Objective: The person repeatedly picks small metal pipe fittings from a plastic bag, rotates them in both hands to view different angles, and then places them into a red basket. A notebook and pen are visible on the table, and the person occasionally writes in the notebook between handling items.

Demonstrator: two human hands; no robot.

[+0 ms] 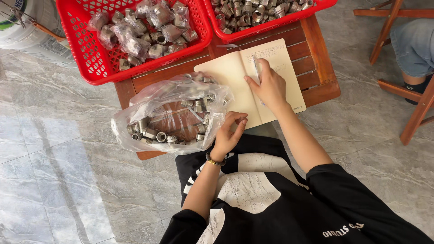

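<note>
My right hand (269, 86) rests on an open cream notebook (230, 77) and holds a silver pen (256, 68) over its right page. At the notebook's near edge, my left hand (228, 134) lies with curled fingers, right beside a clear plastic bag (158, 97). The bag is open and holds several small metal threaded fittings (149, 134). A beaded bracelet sits on my left wrist. Both the notebook and the bag lie on a low wooden slatted table (316, 72).
Two red plastic baskets (92, 58) (271, 26) stand at the table's far side, one with bagged fittings, one with loose fittings. A white bucket (31, 31) stands at far left. Another person's leg (413, 45) and wooden chair legs (418, 113) are at right on the marble floor.
</note>
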